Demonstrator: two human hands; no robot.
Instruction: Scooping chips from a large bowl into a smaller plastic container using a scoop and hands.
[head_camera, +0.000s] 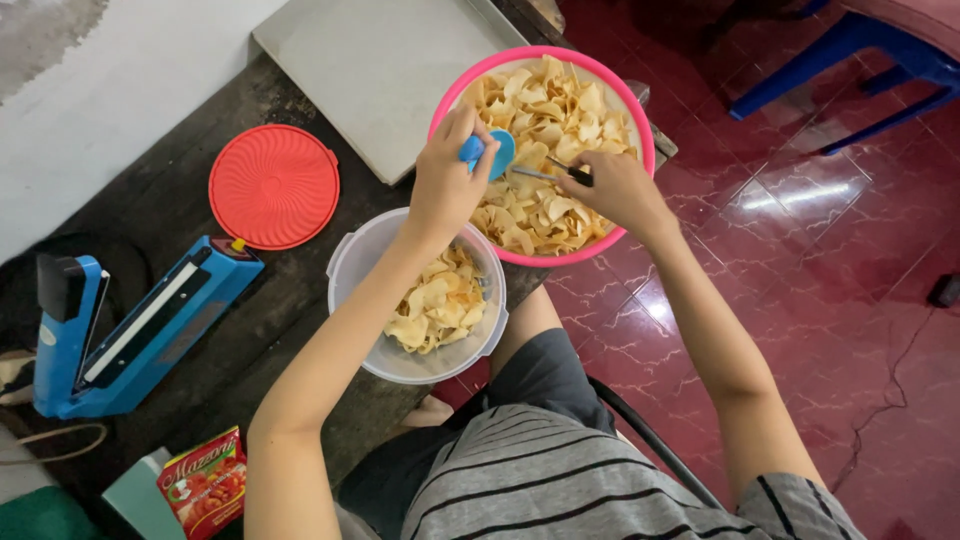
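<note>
Gripping a small blue scoop (490, 153) in the left hand (447, 183), fingers curled shut around its handle, held just above the chips (548, 150) heaped in the pink basin (640, 125). Pinching a pair of scissors (560, 172) in the right hand (615, 187), fingers closed on the dark handles, metal blades pointing toward the scoop over the same chips. Resting at the near edge of the pink basin, touching its rim: a clear plastic tub (345, 265), partly filled with more pale chips. Lying left of the basin on the dark wooden counter (180, 190): a round red lid (273, 186), ribbed in a swirl. Sitting farther left of the basin, beyond the lid: a blue impulse bag sealer (140, 325). Leaning behind the basin: a pale flat board (380, 70). Lying well to the lower left of the basin, near the counter's corner: a red printed packet (203, 485). Standing to the right of the basin on the glossy red tiled floor (850, 260): blue chair legs (850, 60).
</note>
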